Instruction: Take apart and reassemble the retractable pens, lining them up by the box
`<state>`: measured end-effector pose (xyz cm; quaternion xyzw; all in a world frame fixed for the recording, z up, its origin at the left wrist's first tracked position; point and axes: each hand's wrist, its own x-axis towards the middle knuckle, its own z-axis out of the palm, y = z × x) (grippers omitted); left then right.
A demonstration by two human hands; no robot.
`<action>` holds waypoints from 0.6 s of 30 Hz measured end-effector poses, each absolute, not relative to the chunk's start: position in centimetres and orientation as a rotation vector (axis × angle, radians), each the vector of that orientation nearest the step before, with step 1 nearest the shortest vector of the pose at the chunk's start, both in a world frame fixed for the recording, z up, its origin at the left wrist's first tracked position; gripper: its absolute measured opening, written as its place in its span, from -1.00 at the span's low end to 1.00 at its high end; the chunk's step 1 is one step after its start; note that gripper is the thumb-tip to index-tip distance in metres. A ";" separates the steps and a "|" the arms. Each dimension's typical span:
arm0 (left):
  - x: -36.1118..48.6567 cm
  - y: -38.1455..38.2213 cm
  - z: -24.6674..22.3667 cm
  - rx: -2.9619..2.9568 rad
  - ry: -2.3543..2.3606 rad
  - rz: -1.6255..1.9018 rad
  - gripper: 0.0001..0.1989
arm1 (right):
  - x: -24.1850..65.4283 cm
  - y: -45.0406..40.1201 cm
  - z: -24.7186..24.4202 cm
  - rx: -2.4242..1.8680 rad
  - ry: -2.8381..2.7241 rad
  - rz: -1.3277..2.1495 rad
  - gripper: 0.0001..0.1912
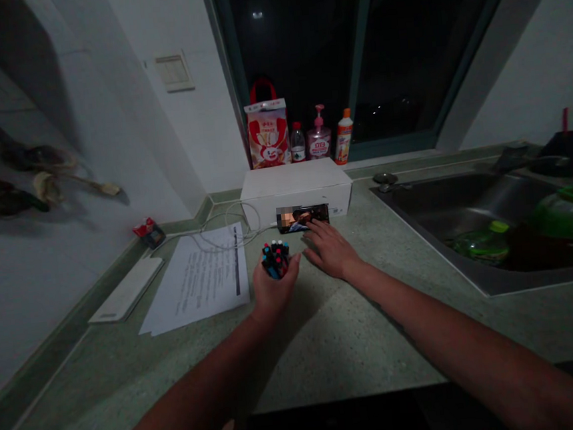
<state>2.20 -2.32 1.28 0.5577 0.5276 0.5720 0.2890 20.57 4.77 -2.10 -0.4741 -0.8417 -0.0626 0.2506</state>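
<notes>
My left hand is wrapped around a bunch of pens, held upright over the counter with coloured and white ends pointing up. To its right, my right hand reaches forward with fingers stretched out. Its fingertips are at the lower edge of a phone that leans sideways against a white box. A picture is lit on the phone's screen. Whether the fingers press the screen or only hover at it, I cannot tell. A white cable runs to the phone's left end.
Printed sheets lie left of my hands, beside a flat white box and a small red-and-black packet. A sink with green bottles is on the right. Behind the box stand a red bag and several bottles.
</notes>
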 end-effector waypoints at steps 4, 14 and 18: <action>2.4 -2.5 0.9 1.445 1.382 1.464 -0.70 | 20.5 5.5 -2.0 -1.333 -2.315 -0.148 -0.48; 3.0 -2.1 0.2 1.352 1.304 1.446 -0.74 | 20.6 6.1 -2.2 -1.414 -2.325 -0.067 -0.42; 3.1 -1.9 0.3 1.333 1.295 1.427 -0.78 | 20.2 4.6 -1.1 -1.130 -2.207 -0.010 -0.54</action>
